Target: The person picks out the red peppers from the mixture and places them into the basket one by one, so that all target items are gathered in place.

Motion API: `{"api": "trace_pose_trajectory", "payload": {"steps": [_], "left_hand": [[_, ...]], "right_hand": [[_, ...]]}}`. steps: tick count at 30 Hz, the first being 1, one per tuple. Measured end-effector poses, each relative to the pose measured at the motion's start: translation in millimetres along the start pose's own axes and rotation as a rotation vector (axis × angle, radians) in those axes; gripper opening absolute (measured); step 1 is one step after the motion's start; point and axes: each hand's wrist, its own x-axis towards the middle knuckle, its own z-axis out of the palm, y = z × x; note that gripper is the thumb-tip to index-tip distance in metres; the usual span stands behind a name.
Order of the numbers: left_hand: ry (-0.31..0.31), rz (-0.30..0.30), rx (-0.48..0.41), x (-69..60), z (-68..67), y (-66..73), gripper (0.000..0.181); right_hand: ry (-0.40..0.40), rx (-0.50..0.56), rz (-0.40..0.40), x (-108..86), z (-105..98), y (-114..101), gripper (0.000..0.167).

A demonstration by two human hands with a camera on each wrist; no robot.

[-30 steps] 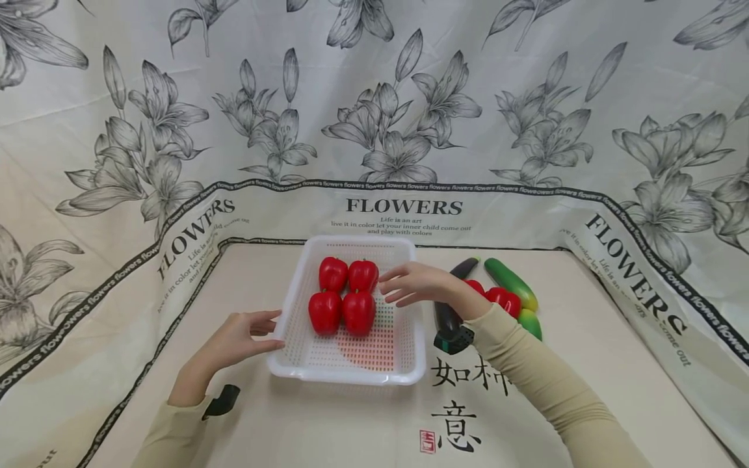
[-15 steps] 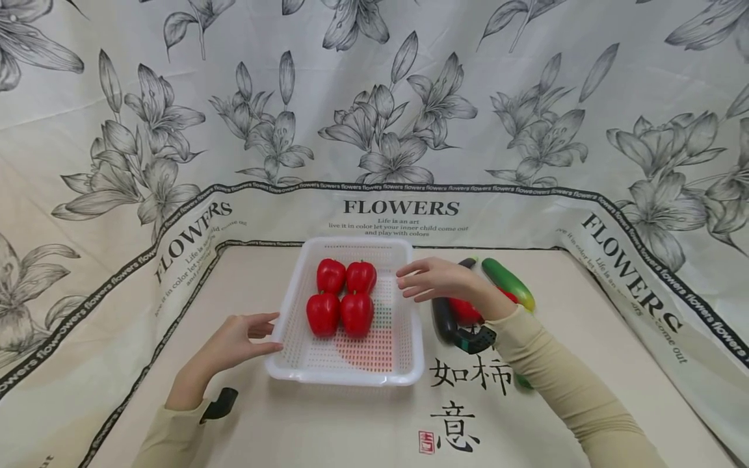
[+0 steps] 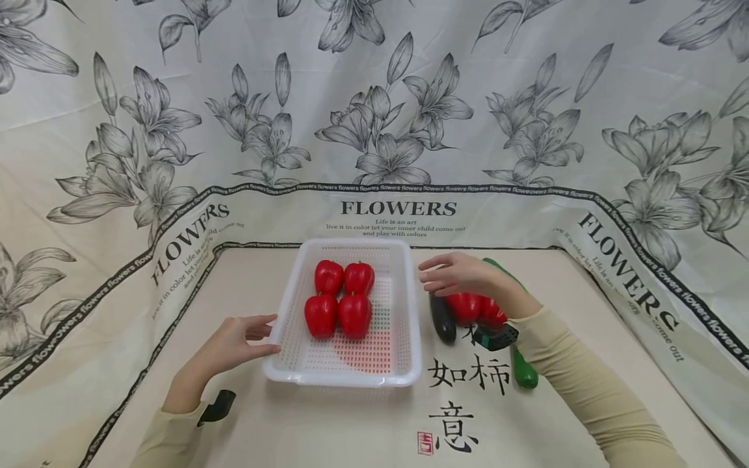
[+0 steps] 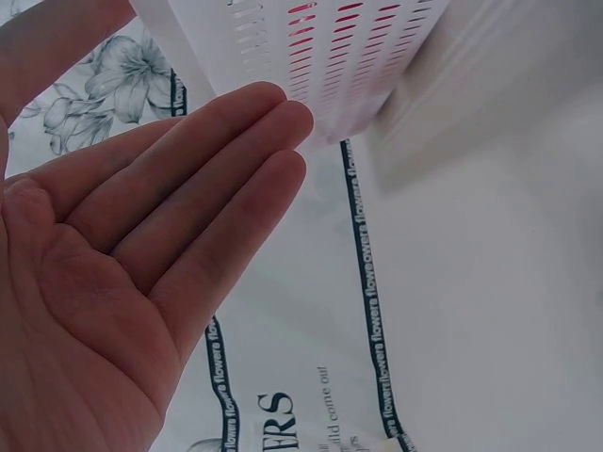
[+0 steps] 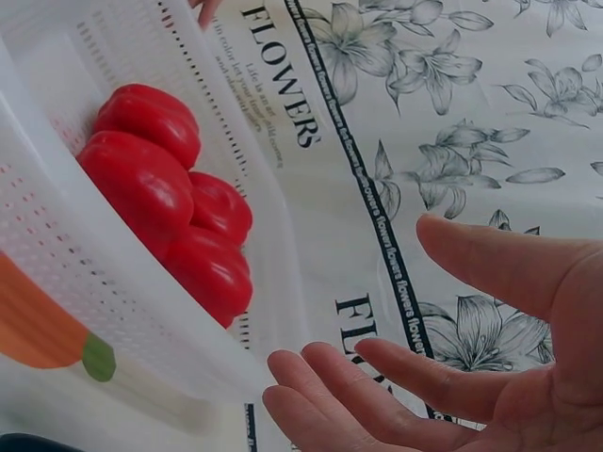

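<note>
A white plastic basket [image 3: 404, 364] stands on the table with several red bell peppers [image 3: 354, 316] grouped inside it. My left hand [image 3: 234, 344] is at its left side, fingers straight and fingertips at the rim; the left wrist view shows the extended fingers [image 4: 217, 188] close to the perforated wall. To the right of the basket, my right hand [image 3: 459, 273] hovers with fingers spread and nothing in it, as the right wrist view also shows. Beneath it lie an eggplant [image 3: 443, 318] and more red bell peppers [image 3: 465, 309], partly covered by the hand and wrist.
A green vegetable [image 3: 525, 370] pokes out from under the right sleeve; its kind is unclear. Another green one is mostly hidden behind the right hand. The light tablecloth [image 3: 328, 429] bears black characters, and a flower-printed curtain [image 3: 398, 97] closes off the back and sides.
My right hand has moved right, from over the basket's right part to beyond its rim, above the loose vegetables. The left hand stays by the basket. The whole view has shifted slightly.
</note>
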Motion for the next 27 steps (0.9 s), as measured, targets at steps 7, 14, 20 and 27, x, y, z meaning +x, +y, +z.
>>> {"api": "trace_pose_trajectory", "payload": {"steps": [7,14,20,27], "left_hand": [[-0.002,-0.005,-0.007,-0.6,-0.3,1.8,0.066],[-0.008,-0.005,-0.014,-0.7,-0.5,1.4,0.067],[-0.003,-0.001,-0.014,0.1,-0.4,-0.1,0.068],[0.001,-0.001,-0.012,-0.1,0.0,0.2,0.066]], "right_hand": [[0.030,-0.024,0.011,-6.2,-11.0,10.0,0.062],[0.054,-0.013,0.020,-10.7,-19.0,20.6,0.061],[0.069,-0.003,0.028,-17.2,-23.9,28.8,0.058],[0.090,-0.014,0.064,-22.2,-30.4,39.7,0.062]]}}
